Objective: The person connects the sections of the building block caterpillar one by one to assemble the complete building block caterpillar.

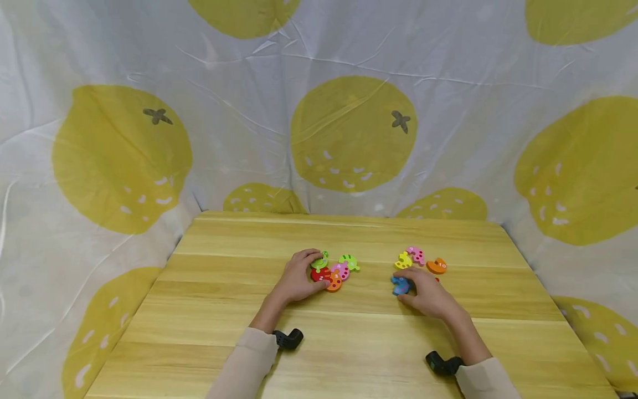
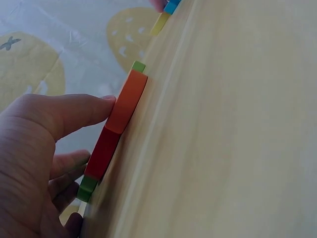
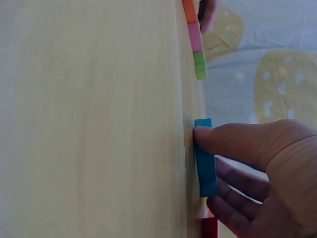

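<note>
The blue piece [image 1: 400, 286] lies at or just above the table [image 1: 349, 343], pinched in the right hand [image 1: 427, 292]; a slack hold could let it twist, and a push forward might nudge the yellow piece [image 1: 402, 261] beyond. The left hand [image 1: 298, 277] grips the multicoloured cluster [image 1: 341, 271], thumb on the orange piece [image 1: 334, 284], where uneven squeezing could shift the touching pieces apart

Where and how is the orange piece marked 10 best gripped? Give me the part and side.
Probably by its rounded rim, from above and the right: the orange piece lies flat, with bare table to its right leaving that edge approachable. The pink piece lies to its left, and the right hand is on its near side.
</note>
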`<state>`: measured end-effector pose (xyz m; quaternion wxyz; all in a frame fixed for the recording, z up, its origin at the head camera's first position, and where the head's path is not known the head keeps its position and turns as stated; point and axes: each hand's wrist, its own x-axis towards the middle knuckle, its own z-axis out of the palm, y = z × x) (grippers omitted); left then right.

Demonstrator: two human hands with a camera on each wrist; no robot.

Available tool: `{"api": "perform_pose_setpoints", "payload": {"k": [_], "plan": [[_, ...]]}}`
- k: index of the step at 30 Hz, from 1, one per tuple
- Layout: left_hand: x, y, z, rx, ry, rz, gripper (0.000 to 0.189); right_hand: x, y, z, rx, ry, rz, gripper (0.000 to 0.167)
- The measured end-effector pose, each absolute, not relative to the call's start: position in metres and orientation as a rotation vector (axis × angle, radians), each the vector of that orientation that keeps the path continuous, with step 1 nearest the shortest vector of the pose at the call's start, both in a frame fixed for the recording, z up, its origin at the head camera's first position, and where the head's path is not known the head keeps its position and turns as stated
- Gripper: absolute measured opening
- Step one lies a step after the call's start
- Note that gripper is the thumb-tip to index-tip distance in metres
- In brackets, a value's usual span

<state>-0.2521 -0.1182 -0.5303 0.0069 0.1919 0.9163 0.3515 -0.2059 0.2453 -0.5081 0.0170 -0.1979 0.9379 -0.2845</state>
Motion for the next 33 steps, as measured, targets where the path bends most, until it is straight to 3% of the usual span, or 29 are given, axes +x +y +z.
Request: {"api": "perform_pose_setpoints", "payload": {"k": [33], "plan": [[-0.253,-0.125,-0.532,0.655,2.798,1.149,0.077,-0.24,0.16,-0.515,-0.33,2.858,-1.272,0.052]]}}
